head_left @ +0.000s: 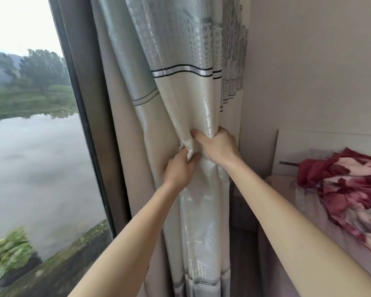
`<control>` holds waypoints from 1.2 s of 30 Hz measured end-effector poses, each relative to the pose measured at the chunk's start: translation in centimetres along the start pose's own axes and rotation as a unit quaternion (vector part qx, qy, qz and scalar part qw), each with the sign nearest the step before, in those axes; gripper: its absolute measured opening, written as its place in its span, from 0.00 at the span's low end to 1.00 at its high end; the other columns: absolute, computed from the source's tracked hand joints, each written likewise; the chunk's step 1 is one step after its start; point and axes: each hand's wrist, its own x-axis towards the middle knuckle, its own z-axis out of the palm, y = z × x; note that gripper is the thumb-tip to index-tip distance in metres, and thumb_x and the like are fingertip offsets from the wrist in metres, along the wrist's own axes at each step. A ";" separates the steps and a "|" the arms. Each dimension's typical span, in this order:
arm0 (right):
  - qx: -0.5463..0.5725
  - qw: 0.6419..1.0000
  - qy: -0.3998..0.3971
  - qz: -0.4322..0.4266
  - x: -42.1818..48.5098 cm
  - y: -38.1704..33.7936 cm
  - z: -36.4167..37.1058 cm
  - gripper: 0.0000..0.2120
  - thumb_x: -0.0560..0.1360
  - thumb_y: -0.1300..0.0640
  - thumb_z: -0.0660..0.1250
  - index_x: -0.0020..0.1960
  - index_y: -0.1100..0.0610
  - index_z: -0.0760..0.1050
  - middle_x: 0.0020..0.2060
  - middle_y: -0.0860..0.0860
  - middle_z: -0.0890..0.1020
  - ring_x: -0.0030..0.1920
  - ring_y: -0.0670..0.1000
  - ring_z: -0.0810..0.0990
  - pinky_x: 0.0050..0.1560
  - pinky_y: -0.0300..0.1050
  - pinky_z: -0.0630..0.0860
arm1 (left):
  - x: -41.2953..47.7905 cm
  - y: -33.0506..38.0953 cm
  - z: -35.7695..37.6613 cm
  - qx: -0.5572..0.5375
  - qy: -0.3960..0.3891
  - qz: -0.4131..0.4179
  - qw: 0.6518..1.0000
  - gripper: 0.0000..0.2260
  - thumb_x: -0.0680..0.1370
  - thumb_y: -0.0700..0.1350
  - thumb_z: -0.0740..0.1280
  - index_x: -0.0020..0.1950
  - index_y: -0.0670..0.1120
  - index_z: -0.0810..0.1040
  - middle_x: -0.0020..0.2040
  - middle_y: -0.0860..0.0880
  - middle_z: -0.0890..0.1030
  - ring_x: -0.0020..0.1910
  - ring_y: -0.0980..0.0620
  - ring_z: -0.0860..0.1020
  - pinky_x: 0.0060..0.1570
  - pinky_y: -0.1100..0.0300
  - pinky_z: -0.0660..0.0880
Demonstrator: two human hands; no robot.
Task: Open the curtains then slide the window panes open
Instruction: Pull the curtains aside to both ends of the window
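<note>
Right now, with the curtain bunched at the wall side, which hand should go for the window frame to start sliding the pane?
Left, probably. The left hand grips the curtain on the side nearer the dark window frame, while the right hand wraps the gathered folds toward the wall and would have to cross over.

Hands [199, 157] on curtain [180, 97] (bunched)

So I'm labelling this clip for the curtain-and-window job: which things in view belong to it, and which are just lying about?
Part of the job:
- curtain, bunched toward the wall
- left hand, gripping a curtain fold
- right hand, clutching the gathered curtain
- window frame, dark upright
- window pane

Just lying about:
- red floral blanket
- bed under it
- wall
</note>
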 end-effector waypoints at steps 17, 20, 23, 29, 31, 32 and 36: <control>0.022 0.999 -0.024 -0.028 22.5 10.4 2.1 0.20 0.71 0.37 0.69 0.55 0.50 0.80 0.44 0.44 0.83 0.50 0.52 0.82 0.50 0.47 0.77 | 20.8 -4.9 11.8 -0.013 0.013 -0.064 0.998 0.12 0.80 0.54 0.62 0.60 0.51 0.77 0.52 0.49 0.83 0.53 0.43 0.79 0.56 0.49 0.76; 0.009 0.998 -0.054 -0.038 24.8 11.5 2.3 0.22 0.72 0.37 0.68 0.59 0.50 0.80 0.49 0.45 0.84 0.52 0.51 0.81 0.55 0.49 0.77 | 22.2 -5.1 12.8 -0.007 0.027 -0.083 0.996 0.12 0.80 0.54 0.62 0.60 0.51 0.77 0.52 0.49 0.82 0.53 0.44 0.79 0.56 0.50 0.76; 0.025 0.996 -0.066 -0.045 26.1 12.9 2.5 0.22 0.71 0.37 0.68 0.57 0.50 0.80 0.49 0.46 0.85 0.54 0.53 0.82 0.56 0.50 0.78 | 22.6 -5.4 13.7 -0.004 0.035 -0.100 0.994 0.12 0.80 0.54 0.62 0.60 0.51 0.78 0.52 0.51 0.82 0.54 0.46 0.79 0.54 0.54 0.75; 0.034 0.989 -0.123 -0.077 24.2 13.2 2.7 0.25 0.72 0.36 0.67 0.60 0.52 0.79 0.52 0.49 0.85 0.55 0.54 0.82 0.56 0.51 0.78 | 18.9 -4.5 12.7 0.044 0.042 -0.135 0.989 0.13 0.81 0.53 0.62 0.61 0.48 0.76 0.44 0.54 0.79 0.47 0.48 0.79 0.44 0.60 0.71; 0.028 0.985 -0.137 -0.097 22.1 12.6 2.8 0.25 0.73 0.36 0.67 0.62 0.52 0.78 0.53 0.49 0.85 0.55 0.54 0.82 0.55 0.51 0.78 | 16.6 -4.6 11.1 0.087 0.026 -0.166 0.982 0.14 0.80 0.55 0.63 0.60 0.47 0.76 0.44 0.53 0.79 0.47 0.48 0.79 0.44 0.59 0.71; 0.022 0.985 -0.142 -0.099 20.9 12.3 2.9 0.26 0.73 0.36 0.67 0.62 0.53 0.77 0.52 0.49 0.84 0.54 0.55 0.82 0.53 0.50 0.78 | 15.5 -4.6 10.3 0.110 0.013 -0.184 0.977 0.15 0.79 0.56 0.64 0.57 0.47 0.76 0.44 0.52 0.80 0.47 0.47 0.80 0.43 0.58 0.72; -0.029 0.979 -0.152 -0.134 15.5 10.8 3.1 0.28 0.72 0.33 0.64 0.63 0.52 0.74 0.53 0.49 0.83 0.54 0.58 0.81 0.52 0.52 0.78 | 10.2 -3.8 6.3 0.179 -0.009 -0.244 0.953 0.13 0.75 0.57 0.68 0.39 0.49 0.73 0.35 0.54 0.77 0.39 0.50 0.78 0.36 0.58 0.70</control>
